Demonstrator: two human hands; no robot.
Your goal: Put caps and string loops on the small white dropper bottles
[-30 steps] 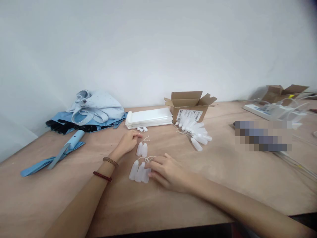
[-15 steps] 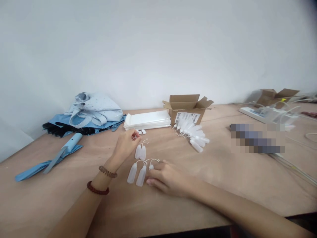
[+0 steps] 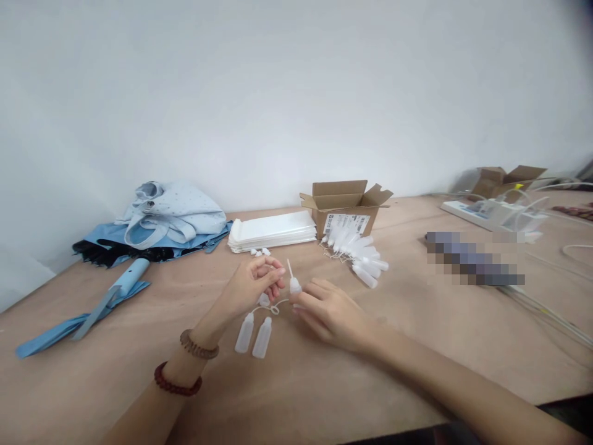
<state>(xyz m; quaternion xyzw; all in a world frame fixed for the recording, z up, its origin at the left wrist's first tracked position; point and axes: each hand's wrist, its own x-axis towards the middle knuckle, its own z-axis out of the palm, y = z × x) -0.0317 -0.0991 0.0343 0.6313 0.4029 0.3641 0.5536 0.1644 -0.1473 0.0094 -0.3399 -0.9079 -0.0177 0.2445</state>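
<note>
Right hand [image 3: 331,314], grip closed on a small translucent-white plastic bottle [image 3: 295,286], tip up, between the tabletop's [image 3: 417,346] front and back edges! Left hand [image 3: 248,287] curls beside it, grip contents I can't tell.

One camera — worn on the head — looks from the near edge of the surface [image 3: 259,395], forward and down past the nearby hands [image 3: 331,312], to the wall [image 3: 296,99] along the far edge.
</note>
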